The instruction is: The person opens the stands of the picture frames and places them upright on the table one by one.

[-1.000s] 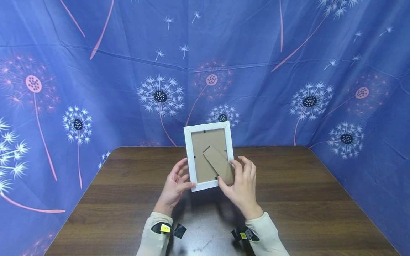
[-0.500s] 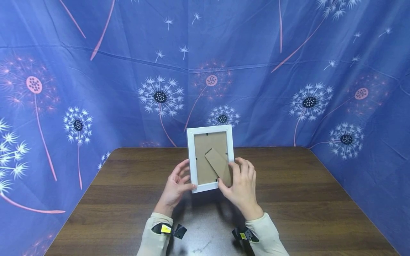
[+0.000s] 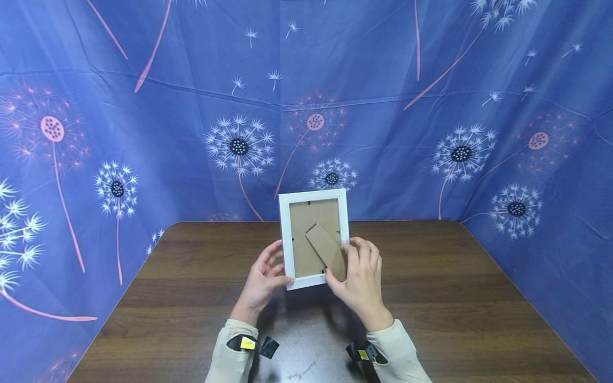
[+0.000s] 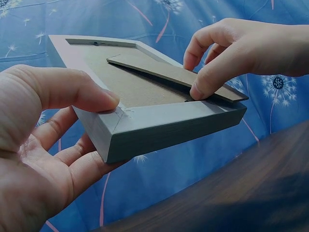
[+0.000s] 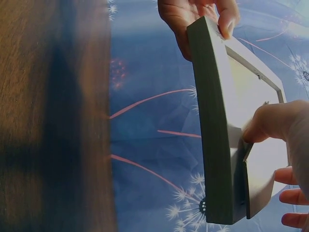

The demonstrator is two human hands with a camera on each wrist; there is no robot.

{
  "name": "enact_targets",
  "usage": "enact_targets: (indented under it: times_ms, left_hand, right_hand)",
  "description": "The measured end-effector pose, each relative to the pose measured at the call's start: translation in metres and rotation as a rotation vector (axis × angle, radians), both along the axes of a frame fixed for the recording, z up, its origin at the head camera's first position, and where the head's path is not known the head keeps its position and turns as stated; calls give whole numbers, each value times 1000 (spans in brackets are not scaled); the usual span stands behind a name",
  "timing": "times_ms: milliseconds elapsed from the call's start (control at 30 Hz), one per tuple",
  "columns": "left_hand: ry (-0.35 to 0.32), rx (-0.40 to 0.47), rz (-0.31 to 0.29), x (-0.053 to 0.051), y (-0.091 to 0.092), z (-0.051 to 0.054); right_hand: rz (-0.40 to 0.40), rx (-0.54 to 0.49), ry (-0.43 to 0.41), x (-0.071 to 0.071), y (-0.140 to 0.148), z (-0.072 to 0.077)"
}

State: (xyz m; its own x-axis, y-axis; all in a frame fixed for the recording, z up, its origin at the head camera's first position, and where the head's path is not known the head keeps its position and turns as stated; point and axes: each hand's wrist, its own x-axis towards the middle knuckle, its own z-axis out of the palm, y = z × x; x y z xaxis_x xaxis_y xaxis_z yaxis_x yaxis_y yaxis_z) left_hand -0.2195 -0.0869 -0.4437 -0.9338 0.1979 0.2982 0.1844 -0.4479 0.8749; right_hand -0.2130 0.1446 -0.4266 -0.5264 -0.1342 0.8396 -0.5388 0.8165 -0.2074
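Observation:
A white picture frame (image 3: 286, 234) is held up above the table with its back towards me. My left hand (image 3: 257, 284) grips its lower left corner, thumb on the back face and fingers beneath. Across the brown backing board (image 3: 300, 255) slants a cardboard easel stand (image 4: 164, 72), its narrow end pointing up and left. My right hand (image 3: 362, 276) pinches the stand near its wide lower end. In the left wrist view, the right thumb (image 4: 212, 79) lies on the stand's near edge, and a gap shows under the stand. The front of the picture frame is hidden.
Below the hands is a dark wooden table (image 3: 455, 303) with rounded far corners. A blue cloth (image 3: 383, 133) with a dandelion print hangs behind it and along the sides. Each sleeve carries a dark strap with a small camera at the wrist.
The picture frame has shifted slightly right and down and stands a little straighter. Both hands keep the same hold. The stand's slant is much the same.

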Motion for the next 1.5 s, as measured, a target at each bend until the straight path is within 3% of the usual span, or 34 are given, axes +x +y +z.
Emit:
enact_targets:
  times_ms: [433, 900, 1100, 1500]
  left_hand:
    - [-18, -5, 25, 1, -1, -3]
    - [-24, -42, 21, -2, 1, -6]
    - [-64, -49, 34, -1, 1, -5]
    - [-55, -31, 31, -3, 2, -6]
  right_hand:
    - [-11, 22, 5, 2, 0, 2]
    - [-60, 70, -66, 6, 2, 8]
    - [-61, 126, -68, 8, 2, 15]
    - [-89, 194, -82, 12, 5, 28]
